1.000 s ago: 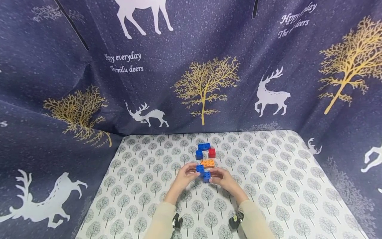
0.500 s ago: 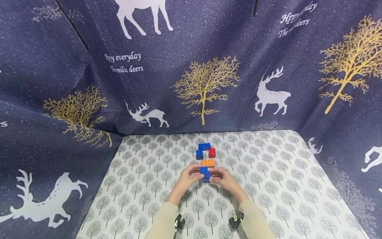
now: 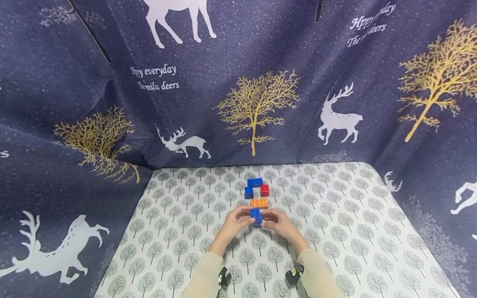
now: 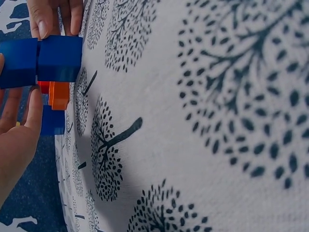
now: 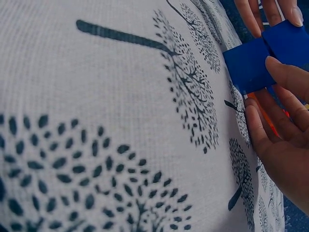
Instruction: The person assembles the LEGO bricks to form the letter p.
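One blue building brick (image 3: 256, 212) sits directly above a second blue building brick (image 4: 60, 59), which stands on the patterned cloth. My left hand (image 3: 232, 225) pinches the upper brick between thumb and fingers. From the other side, my right hand (image 3: 280, 224) holds the lower brick, its thumb across the near face in the right wrist view. A thin dark seam runs between the two bricks in both wrist views, and the upper one looks slightly tilted there. Whether their studs are joined cannot be seen.
Just beyond the hands lies an orange brick (image 3: 259, 203). Farther back are a red brick (image 3: 264, 190), a small blue brick (image 3: 249, 193) and a longer blue brick (image 3: 255, 182). A dark curtain (image 3: 238, 62) with deer and trees hangs behind the table (image 3: 179, 248).
My left hand has carried its blue brick right, from beside and behind the other blue brick to on top of it. The right hand stays nearly still.
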{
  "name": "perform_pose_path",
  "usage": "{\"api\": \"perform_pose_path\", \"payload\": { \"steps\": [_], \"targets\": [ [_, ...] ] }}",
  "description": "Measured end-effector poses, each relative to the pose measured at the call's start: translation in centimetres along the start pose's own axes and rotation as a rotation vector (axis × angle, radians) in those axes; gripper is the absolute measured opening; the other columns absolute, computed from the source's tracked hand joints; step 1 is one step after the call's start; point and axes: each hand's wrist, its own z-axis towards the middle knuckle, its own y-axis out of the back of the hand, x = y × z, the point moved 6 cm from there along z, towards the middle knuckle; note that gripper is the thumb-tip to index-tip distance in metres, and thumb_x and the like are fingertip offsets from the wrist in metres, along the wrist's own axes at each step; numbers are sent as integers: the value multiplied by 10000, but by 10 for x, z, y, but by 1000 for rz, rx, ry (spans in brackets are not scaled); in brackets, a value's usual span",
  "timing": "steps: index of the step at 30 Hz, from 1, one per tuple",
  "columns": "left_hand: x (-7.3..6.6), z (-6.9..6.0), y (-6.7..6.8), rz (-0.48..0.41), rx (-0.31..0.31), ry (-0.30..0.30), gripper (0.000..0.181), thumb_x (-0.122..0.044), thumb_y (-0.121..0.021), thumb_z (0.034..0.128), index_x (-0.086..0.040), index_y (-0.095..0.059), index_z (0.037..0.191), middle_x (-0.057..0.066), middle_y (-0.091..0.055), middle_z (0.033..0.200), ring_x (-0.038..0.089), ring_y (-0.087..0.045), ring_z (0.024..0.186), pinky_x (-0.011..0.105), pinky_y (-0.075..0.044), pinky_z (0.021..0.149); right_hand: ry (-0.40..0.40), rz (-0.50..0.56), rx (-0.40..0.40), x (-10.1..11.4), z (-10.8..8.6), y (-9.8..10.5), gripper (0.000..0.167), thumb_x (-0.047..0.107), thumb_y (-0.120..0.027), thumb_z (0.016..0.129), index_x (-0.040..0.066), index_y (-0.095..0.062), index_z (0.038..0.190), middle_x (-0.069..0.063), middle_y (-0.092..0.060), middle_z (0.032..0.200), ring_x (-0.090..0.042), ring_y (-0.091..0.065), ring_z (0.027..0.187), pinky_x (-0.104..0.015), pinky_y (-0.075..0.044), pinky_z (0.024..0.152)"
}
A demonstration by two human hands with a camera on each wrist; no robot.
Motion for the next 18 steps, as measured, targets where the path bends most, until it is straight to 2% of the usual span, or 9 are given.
{"api": "perform_pose_path", "payload": {
  "steps": [7,12,15,18],
  "targets": [
    [3,1,-1,11,-10,52,439,-39,-685,862,39,-543,1270,185,-605,1228,379,-549,1162,307,-494,997,2,9,-11,-20,8,0,418,10,-692,842,-52,-558,1234,-248,-613,1188,-391,-589,1107,-411,-528,953],
    [7,3,0,13,-11,42,441,-32,-682,864,65,-534,1268,199,-604,1218,386,-563,1141,302,-504,983,6,-11,-22,-34,14,1,431,71,-722,832,-1,-576,1231,-193,-632,1185,-334,-607,1096,-377,-535,945],
    [18,7,0,15,-14,32,427,-35,-683,864,47,-548,1261,199,-606,1213,387,-569,1129,304,-508,978,10,-11,-25,-36,14,2,436,89,-730,827,6,-580,1228,-181,-637,1182,-323,-611,1093,-376,-535,944],
    [30,9,0,19,-18,46,423,-53,-688,864,1,-564,1266,173,-603,1225,361,-572,1134,294,-503,983,13,-13,-26,-35,14,2,441,80,-732,821,-3,-580,1226,-192,-633,1180,-331,-609,1091,-381,-532,948]
  ]
}}
